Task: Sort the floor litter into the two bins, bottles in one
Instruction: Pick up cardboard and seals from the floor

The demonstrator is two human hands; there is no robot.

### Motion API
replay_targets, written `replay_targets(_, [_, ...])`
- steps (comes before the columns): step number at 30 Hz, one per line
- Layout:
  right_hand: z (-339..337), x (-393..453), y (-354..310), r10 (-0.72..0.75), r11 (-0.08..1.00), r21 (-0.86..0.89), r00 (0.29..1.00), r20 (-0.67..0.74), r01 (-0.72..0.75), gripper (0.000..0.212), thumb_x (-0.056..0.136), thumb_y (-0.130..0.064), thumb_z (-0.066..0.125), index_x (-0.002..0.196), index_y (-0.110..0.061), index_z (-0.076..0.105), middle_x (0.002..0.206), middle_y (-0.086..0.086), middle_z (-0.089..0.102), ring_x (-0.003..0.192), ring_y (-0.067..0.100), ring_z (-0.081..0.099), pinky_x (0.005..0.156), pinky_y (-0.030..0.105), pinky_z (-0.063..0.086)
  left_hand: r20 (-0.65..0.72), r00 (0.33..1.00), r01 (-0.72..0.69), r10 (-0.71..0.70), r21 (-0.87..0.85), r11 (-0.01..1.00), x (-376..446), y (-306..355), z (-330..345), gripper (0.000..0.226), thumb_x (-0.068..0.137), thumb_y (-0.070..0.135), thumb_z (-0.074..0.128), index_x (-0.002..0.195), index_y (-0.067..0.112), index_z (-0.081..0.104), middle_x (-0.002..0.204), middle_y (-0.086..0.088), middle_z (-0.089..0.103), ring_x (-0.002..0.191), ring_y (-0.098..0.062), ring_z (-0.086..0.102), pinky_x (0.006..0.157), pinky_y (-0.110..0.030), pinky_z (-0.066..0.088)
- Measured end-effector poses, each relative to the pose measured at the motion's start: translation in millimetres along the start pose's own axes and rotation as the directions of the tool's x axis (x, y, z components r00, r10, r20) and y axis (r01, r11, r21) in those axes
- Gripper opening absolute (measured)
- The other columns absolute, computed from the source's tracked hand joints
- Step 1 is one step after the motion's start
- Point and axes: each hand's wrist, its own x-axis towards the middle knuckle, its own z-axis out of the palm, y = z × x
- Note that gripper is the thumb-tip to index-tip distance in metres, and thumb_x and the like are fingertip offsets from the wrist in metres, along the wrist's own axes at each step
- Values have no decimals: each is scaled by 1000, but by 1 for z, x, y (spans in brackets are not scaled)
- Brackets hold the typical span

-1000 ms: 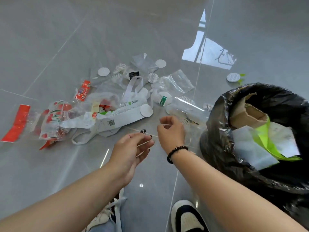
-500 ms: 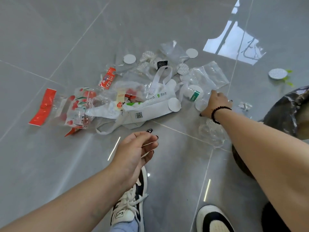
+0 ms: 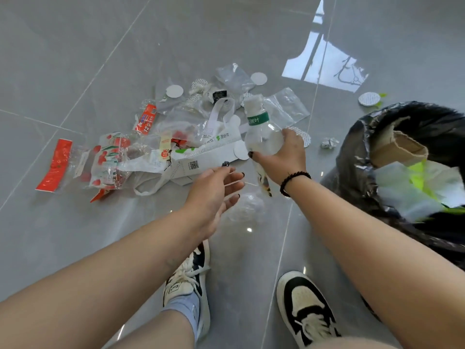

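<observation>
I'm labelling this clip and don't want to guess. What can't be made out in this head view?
- Second bin: none in the head view; only the black-bagged bin shows, cut off by the right edge.
- Bottle: the right hand covers its lower part; the label text is too small to read.
- Left hand: only its back shows, so the palm side is hidden.
- Clear wrappers: glare hides their edges.

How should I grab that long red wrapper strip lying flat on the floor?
The red wrapper strip lies flat and thin, apart from the litter pile, so probably pinch one short end from above. Slide a fingertip under its nearer end, which has bare floor around it, then lift.
</observation>
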Motion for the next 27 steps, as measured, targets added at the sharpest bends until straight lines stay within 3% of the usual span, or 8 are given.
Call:
replay_targets(3, [-34, -32, -11, -9, 991, 136, 999, -42, 14, 85, 62, -46, 82, 131, -16, 43, 126, 1, 48, 117, 19, 48, 101, 39, 44, 8, 995, -95, 95, 171, 981, -9, 16, 22, 17, 95, 27, 56, 110, 18, 55, 111, 0, 58, 101, -13, 55, 80, -31, 48])
replay_targets(6, [-79, -69, -21, 11, 959, 283, 997, -82, 13, 77, 62, -43, 84, 125, -20, 46, 119, -6, 50, 110, 12, 53, 98, 33, 47, 238, 970, -129, 48, 339, 932, -42, 34, 49, 47, 94, 38, 58, 135, 21, 44, 131, 4, 50, 121, -16, 46, 97, -39, 45])
replay_targets(13, [-185, -146, -25, -87, 914, 376, 978, -187, 153, 87, 59, -42, 85, 132, -23, 41, 127, -1, 49, 114, 12, 53, 99, 37, 48, 509, 861, -393, 21, 638, 662, -138, 57, 98, 53, 90, 51, 58, 137, 31, 44, 130, 6, 59, 117, -19, 57, 100, -42, 46])
replay_targets(15, [-219, -165, -21, -130, 929, 318, 971, -201, 190, 87, 64, -39, 85, 136, -27, 36, 128, -1, 48, 113, 13, 52, 97, 34, 49, 559, 828, -469, 34, 659, 589, -167, 55, 112, 47, 92, 51, 55, 134, 30, 46, 124, 5, 63, 112, -17, 62, 98, -41, 50])
replay_targets(19, [-289, -207, 3, -140, 938, 287, 969, -204, 196, 76, 67, -34, 83, 129, -34, 39, 121, -5, 51, 103, 4, 55, 84, 24, 52, 653, 755, -570, 50, 617, 542, -221, 21, 152, 35, 94, 41, 56, 126, 28, 49, 98, 6, 71, 88, -14, 71, 75, -31, 57])
replay_targets(23, [-346, -237, 37, -103, 949, 269, 967, -232, 166, 73, 64, -32, 84, 122, -37, 39, 120, -8, 52, 103, 2, 56, 79, 23, 52, 692, 713, -635, 115, 568, 524, -256, -30, 197, 48, 96, 38, 52, 141, 29, 37, 114, 4, 62, 106, -14, 60, 94, -35, 48])
replay_targets(25, [-368, -252, 59, -72, 947, 283, 961, -266, 150, 74, 63, -29, 85, 122, -35, 40, 118, -11, 51, 104, 4, 56, 80, 23, 52, 729, 677, -637, 104, 509, 578, -272, -57, 216, 43, 99, 34, 50, 140, 29, 37, 111, 9, 58, 103, -8, 57, 91, -27, 46])
replay_targets(27, [-380, -263, 81, -33, 940, 306, 934, -354, 150, 74, 64, -26, 85, 123, -32, 41, 116, -12, 51, 104, 7, 57, 83, 27, 53, 773, 626, -680, 97, 481, 553, -279, -81, 226, 37, 99, 30, 50, 135, 28, 39, 114, 10, 56, 102, -4, 57, 90, -23, 47])
